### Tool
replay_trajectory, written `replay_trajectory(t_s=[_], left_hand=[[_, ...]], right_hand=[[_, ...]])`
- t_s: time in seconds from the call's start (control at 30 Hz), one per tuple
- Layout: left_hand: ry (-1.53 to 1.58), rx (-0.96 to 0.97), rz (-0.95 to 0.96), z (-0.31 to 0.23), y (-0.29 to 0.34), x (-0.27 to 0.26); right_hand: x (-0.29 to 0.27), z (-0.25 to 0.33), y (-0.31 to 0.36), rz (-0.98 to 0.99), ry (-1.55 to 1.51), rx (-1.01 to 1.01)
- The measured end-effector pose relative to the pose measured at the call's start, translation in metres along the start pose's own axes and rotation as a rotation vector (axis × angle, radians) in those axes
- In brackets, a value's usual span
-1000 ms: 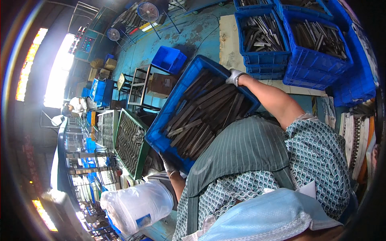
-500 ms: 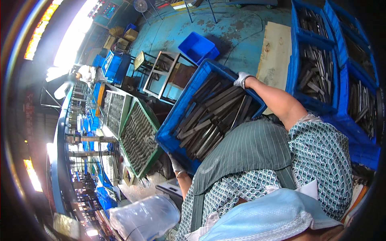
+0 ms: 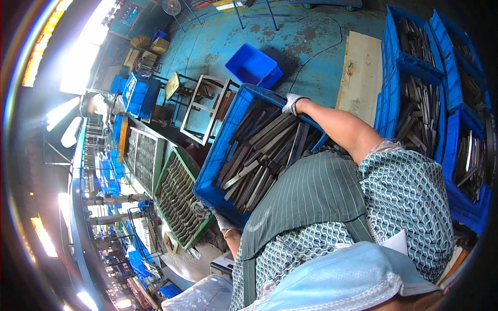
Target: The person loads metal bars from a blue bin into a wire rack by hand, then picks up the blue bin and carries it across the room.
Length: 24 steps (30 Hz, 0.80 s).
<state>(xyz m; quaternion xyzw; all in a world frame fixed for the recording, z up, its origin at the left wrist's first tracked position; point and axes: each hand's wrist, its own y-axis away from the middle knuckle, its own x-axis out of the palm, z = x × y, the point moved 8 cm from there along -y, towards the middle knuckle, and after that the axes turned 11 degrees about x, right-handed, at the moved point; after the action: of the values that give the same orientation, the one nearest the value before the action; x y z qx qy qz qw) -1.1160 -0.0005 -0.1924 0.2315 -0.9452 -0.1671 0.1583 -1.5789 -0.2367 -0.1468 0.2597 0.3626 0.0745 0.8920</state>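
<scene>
A large blue plastic crate [image 3: 208, 173] is held against the front of my striped apron. Long, dark, metal-looking bars [image 3: 264, 150] lie jumbled inside it. My right hand [image 3: 293, 104], in a pale glove, is closed over the crate's far right rim. Gloved too, my left hand [image 3: 224, 222] is at the crate's near left corner, its fingers partly hidden against the wall; it appears to grip there. The apron covers the crate's near edge, and what bears its weight from below is hidden.
Stacked blue crates [image 3: 441, 90] of similar bars stand to the right, beside a wooden board [image 3: 359, 78]. A blue bin [image 3: 252, 65] and a metal frame [image 3: 201, 109] are ahead. A green-framed tray [image 3: 181, 199] with rows of grey pieces sits left, close to the crate.
The crate has moved left with both hands on it, away from the crate stacks at the right. My view has turned a little as well.
</scene>
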Motion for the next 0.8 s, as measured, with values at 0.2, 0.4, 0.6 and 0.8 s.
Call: replay_trajectory(t_s=[0.2,0.4,0.6,0.8], left_hand=[[-0.068,0.031,0.152,-0.022,-0.039,0.035],[-0.157,0.091,0.366,-0.045,-0.089,0.134],[-0.246,0.135,0.470,-0.053,-0.133,0.109],[-0.297,0.206,0.582,-0.082,-0.157,0.245]], right_hand=[[0.005,-0.005,-0.017,-0.063,-0.049,-0.068],[-0.006,-0.008,-0.007,-0.206,-0.047,-0.044],[-0.002,-0.037,0.019,-0.306,-0.096,0.102],[-0.153,-0.081,0.024,-0.530,-0.205,0.149]])
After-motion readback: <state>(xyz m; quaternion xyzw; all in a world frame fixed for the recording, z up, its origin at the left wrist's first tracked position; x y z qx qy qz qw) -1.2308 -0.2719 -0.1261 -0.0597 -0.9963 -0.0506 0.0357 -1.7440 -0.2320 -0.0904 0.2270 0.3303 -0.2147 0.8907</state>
